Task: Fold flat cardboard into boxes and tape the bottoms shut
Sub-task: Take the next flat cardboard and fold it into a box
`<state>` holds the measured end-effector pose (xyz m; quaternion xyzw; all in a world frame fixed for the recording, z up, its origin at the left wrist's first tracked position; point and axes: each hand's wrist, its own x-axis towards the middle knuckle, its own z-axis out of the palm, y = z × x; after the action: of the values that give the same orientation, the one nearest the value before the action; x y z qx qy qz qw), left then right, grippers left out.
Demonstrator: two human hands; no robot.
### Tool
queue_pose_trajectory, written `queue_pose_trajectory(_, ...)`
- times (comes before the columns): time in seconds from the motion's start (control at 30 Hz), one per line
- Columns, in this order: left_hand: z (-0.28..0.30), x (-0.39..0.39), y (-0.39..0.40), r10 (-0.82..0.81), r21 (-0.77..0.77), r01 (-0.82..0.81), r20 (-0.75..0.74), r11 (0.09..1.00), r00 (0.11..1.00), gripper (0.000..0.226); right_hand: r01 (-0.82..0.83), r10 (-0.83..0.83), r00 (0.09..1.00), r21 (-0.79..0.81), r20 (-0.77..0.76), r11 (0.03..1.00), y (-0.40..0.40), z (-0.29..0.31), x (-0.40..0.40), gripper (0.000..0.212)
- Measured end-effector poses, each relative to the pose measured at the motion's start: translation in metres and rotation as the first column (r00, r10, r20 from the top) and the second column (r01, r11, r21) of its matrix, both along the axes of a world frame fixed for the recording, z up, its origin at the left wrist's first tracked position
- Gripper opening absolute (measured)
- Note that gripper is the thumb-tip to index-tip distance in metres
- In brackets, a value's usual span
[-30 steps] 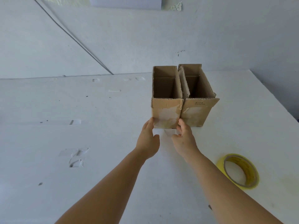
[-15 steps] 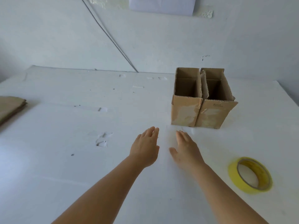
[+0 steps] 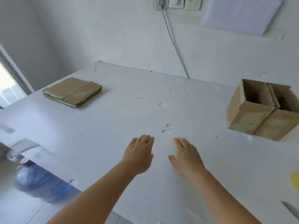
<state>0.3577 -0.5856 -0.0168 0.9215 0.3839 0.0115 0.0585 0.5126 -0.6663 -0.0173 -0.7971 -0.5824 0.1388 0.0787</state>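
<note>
The left hand (image 3: 138, 155) and the right hand (image 3: 186, 156) are held side by side over the white table (image 3: 113, 126), palms down, fingers straight and close together, nothing gripped in either; contact with the surface cannot be told. A bare strip of tabletop is seen between the two hands. Just beyond the fingertips, small scuffs or tape scraps (image 3: 165, 128) are noted on the surface. Far ahead and to the right of the right hand, two assembled boxes (image 3: 252, 117) are stood upright, open tops up, side walls touching; pale worn patches are seen on their near faces. Well ahead and to the left of the left hand, a stack of flat cardboard (image 3: 72, 92) is laid near the table's far left corner. At the frame edge to the right of the right forearm, a blurred yellow shape (image 3: 295, 181) is seen, cut off by the edge. Below and left of the left forearm, under the table edge, a blue water bottle (image 3: 40, 180) is seen on the floor, blurred. On the wall beyond the table, a cable (image 3: 175, 46) is run down from wall sockets (image 3: 176, 3), and a pale sheet of paper (image 3: 241, 13) is fixed to the right of them.
</note>
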Motion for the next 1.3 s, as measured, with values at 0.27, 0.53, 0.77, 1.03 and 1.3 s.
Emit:
queue_pose_trajectory(0.27,0.015,-0.153,0.017,0.116,0.036,-0.118,0.037,0.992,0.993,0.054,-0.141,0.141,0.99,0.019,0.003,0.99,0.038,0.011,-0.14,0.062)
queue_pose_trajectory(0.53,0.022,-0.254,0.047,0.25,0.058,-0.252,0.049,0.966,0.967,0.056,-0.291,0.29,0.956,0.007,0.038,0.957,0.088,0.019,-0.229,0.064)
queue_pose_trajectory(0.77,0.022,-0.308,0.102,0.319,0.064,-0.322,0.063,0.944,0.946,0.055,-0.355,0.354,0.933,0.013,0.06,0.935,0.155,0.019,-0.275,0.06)
queue_pose_trajectory(1.03,0.034,-0.347,0.213,0.31,0.115,-0.313,0.047,0.943,0.95,0.053,-0.331,0.33,0.943,0.031,0.038,0.943,0.263,0.012,-0.309,0.06)
queue_pose_trajectory(1.3,0.038,-0.367,0.319,0.338,0.083,-0.339,0.02,0.937,0.941,0.057,-0.262,0.26,0.964,0.034,0.05,0.965,0.356,0.018,-0.316,0.051)
